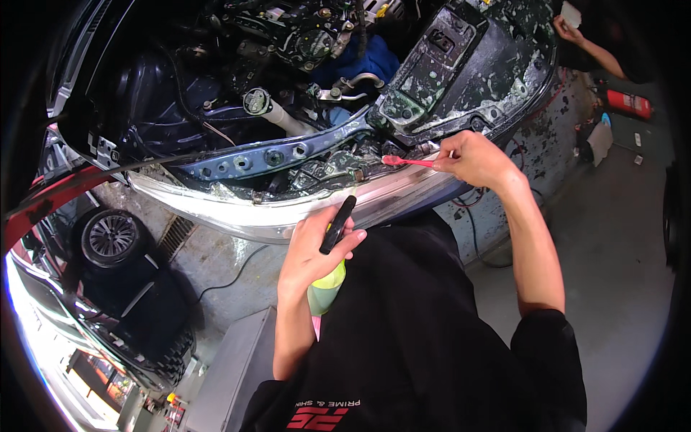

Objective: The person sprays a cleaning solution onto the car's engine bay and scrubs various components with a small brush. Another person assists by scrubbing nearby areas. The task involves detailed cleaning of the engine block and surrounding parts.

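My right hand (475,160) pinches the handle of a small red toothbrush-like brush (407,161). The brush head points left, over the dark plastic parts just behind the car's light-coloured front edge (237,211). My left hand (311,248) is wrapped round the neck of a spray bottle with a black trigger head (338,225) and a yellow-green body (327,289). That bottle is in front of the edge, close to my black shirt. White foam spots cover the dark engine cover (461,72). A blue-grey metal crossbar (273,156) with round holes runs behind the front edge.
Another person's hand (568,30) holds a pale pad at the far right of the engine bay. A red cylinder (628,104) lies on the floor at right. A dark vehicle with a wheel (111,236) and a grey cabinet (232,371) are at left.
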Tool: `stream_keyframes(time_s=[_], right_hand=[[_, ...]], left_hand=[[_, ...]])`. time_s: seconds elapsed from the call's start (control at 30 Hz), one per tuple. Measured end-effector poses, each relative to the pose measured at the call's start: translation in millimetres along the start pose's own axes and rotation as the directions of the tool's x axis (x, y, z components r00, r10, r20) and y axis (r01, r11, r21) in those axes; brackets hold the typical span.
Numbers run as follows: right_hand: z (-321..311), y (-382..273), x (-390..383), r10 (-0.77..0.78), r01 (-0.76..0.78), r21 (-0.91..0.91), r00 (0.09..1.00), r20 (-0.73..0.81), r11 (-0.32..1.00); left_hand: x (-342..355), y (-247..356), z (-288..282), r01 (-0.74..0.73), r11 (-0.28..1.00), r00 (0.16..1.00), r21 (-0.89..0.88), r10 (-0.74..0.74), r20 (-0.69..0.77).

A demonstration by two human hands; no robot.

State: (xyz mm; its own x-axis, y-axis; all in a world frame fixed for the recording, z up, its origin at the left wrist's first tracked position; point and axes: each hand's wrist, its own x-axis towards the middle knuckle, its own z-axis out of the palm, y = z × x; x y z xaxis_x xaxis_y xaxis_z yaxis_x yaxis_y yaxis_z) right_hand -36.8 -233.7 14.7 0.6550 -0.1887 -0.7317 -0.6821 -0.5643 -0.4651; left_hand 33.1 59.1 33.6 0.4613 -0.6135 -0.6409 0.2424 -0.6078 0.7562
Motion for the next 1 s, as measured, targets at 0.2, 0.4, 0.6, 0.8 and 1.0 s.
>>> stream_keyframes(time_s=[0.2, 0.4, 0.6, 0.8, 1.0], right_hand=[[-27.0, -0.5, 39.6, -0.237, 0.265, -0.131, 0.952, 0.196, 0.955], [-52.7, 7.1, 74.9, -0.374, 0.420, -0.192, 0.897, 0.234, 0.887], [-67.5, 17.6, 97.1, -0.328, 0.426, -0.282, 0.883, 0.336, 0.860], [-65.3, 9.8, 76.7, -0.451, 0.506, -0.383, 0.862, 0.230, 0.773], [-67.6, -2.3, 94.3, -0.414, 0.592, -0.292, 0.768, 0.489, 0.751]], left_hand=[[8.2, 4.8, 22.6, 0.075, 0.997, 0.997, -0.005, -0.075, 0.025], [13.8, 18.2, 49.3, 0.135, 0.990, 0.991, 0.046, -0.136, 0.017], [13.0, 18.2, 69.9, 0.031, 0.999, 0.999, 0.029, -0.031, -0.021], [11.6, 26.7, 86.0, 0.142, 0.987, 0.984, -0.078, -0.149, -0.094], [9.0, 33.5, 96.1, 0.099, 0.992, 0.977, -0.083, -0.113, -0.178]])
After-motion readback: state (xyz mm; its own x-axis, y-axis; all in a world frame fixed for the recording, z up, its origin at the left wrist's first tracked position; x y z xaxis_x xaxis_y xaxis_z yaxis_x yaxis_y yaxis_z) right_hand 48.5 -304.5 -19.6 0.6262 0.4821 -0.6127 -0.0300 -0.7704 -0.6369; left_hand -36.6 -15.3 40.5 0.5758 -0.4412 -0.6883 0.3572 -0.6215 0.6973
